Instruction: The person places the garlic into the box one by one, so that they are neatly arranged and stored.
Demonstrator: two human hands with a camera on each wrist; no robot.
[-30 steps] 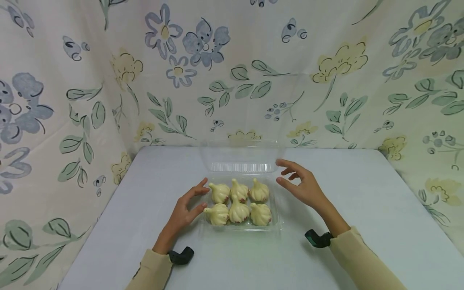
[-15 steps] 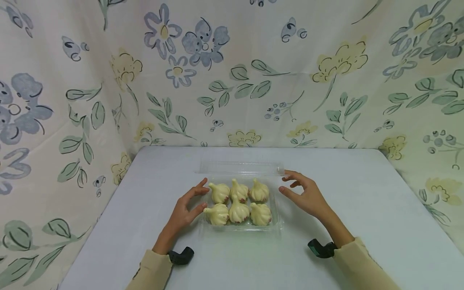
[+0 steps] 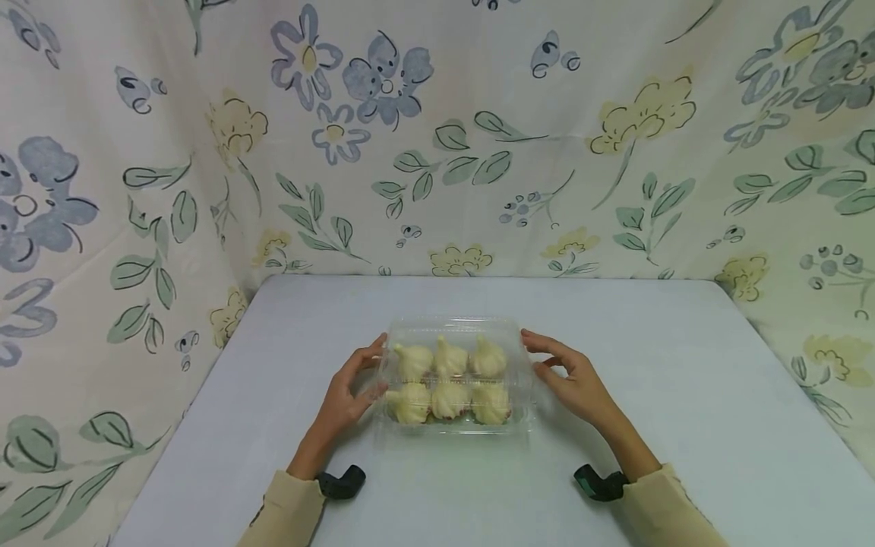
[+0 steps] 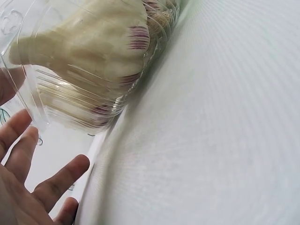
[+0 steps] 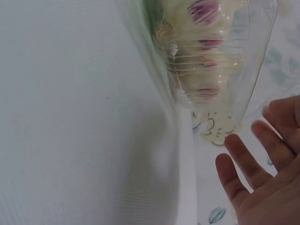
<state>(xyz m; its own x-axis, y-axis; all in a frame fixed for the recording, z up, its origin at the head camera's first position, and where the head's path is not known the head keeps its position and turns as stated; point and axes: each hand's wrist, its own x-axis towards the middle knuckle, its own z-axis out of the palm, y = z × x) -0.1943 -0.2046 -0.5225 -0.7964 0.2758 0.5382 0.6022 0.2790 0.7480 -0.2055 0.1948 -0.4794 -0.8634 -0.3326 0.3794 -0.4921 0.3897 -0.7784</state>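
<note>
A clear plastic clamshell box (image 3: pixel 458 429) sits at the middle of the table, its ribbed lid (image 3: pixel 454 327) folded down over two rows of garlic bulbs (image 3: pixel 450 400). My left hand (image 3: pixel 345 391) rests at the box's left side, fingers spread and relaxed, thumb near the front corner. At the right side, my right hand (image 3: pixel 574 384) has its fingertips close by the lid's edge, also loosely spread. Purple streaks mark the garlic (image 4: pixel 108 42) through the plastic in the left wrist view. The right wrist view has relaxed fingers (image 5: pixel 251 166) below the box's clear rim (image 5: pixel 262 61).
The white table (image 3: pixel 683 365) extends around the box on all sides. A floral curtain (image 3: pixel 444 152) hangs behind the table and along both its sides. Black wrist cameras (image 3: pixel 601 483) are strapped at both cuffs.
The lid, raised behind the box a second ago, has swung forward and down over the garlic. My right hand drew back slightly, then moved in to the box's right side. The left hand has barely moved.
</note>
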